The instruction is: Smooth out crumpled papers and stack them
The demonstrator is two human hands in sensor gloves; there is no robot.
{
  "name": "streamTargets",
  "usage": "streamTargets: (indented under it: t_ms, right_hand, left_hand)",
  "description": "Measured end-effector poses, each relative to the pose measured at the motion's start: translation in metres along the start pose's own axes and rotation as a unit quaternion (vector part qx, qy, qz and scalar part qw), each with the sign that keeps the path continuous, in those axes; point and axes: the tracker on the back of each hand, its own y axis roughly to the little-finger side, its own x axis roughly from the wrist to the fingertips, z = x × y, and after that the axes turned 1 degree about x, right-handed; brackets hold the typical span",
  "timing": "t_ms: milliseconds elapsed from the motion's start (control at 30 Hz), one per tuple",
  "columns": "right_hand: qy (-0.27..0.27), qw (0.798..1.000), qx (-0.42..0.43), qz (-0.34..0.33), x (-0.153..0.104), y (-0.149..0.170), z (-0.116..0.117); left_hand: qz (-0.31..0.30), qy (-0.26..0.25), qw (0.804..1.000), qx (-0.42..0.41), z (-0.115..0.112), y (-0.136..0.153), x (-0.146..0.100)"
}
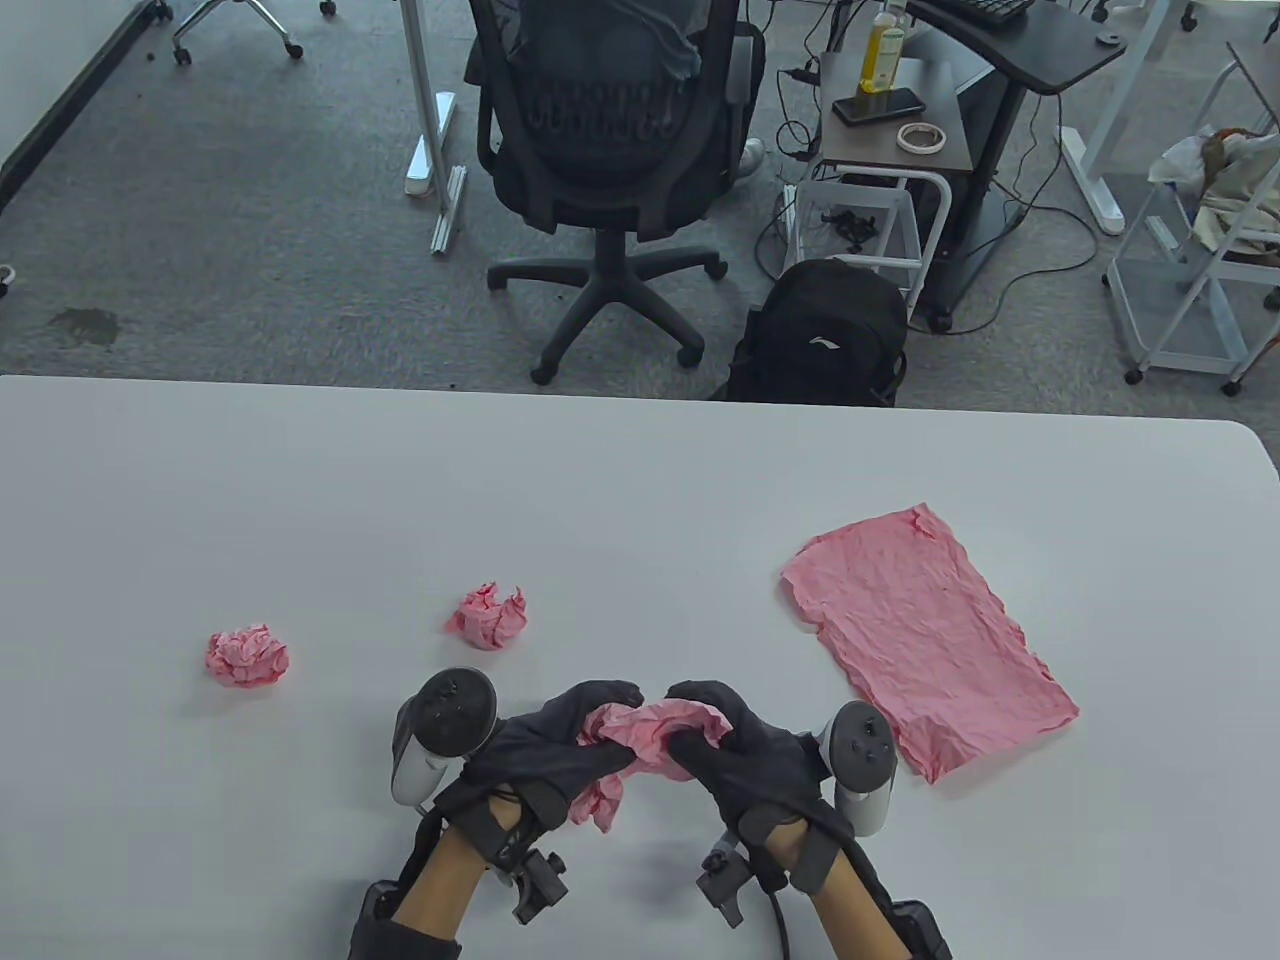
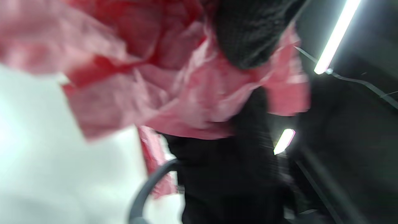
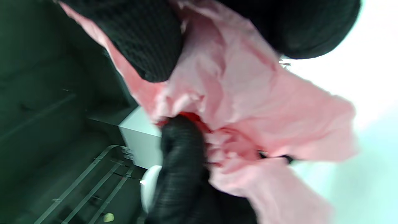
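Holding the half-opened pink paper (image 1: 655,738) between your left hand (image 1: 545,750) and right hand (image 1: 745,755), fingers curled into its folds near the table's (image 1: 640,480) front edge, you are mid-task — one flattened sheet (image 1: 925,640) lies to the right; two crumpled balls (image 1: 247,656) (image 1: 488,615) wait on your left — nothing stacked yet.

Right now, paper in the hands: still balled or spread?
Partly opened, not flat. The held paper bunches in loose folds between the left hand and right hand, unlike the flattened sheet lying spread on the table.
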Motion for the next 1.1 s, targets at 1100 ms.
streamTargets:
  t_ms: [1100]
  right_hand:
    - [0.15,0.915,-0.274,-0.257,-0.02,-0.048,0.006]
  left_hand:
    - [-0.018,-0.092,0.979,0.184,-0.017,-0.022,-0.003]
